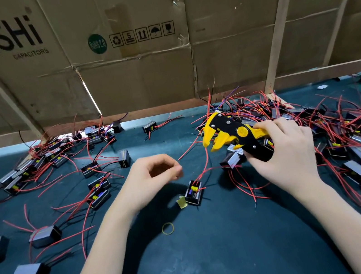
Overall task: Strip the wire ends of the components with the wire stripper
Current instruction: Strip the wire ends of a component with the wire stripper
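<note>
R hand (283,155) gripping yellow-black wire stripper (234,134), head up-left. L hand (152,177) loosely curled, holding nothing, above component (193,193) w/ red wires on surface (217,250).

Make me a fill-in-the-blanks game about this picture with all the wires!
1. The wire stripper is black and ____.
2. The ____ hand holds the wire stripper.
3. Most of the thin wires are ____.
4. The big letters on the cardboard boxes spell ____.

Missing words: yellow; right; red; AiSHi
</note>
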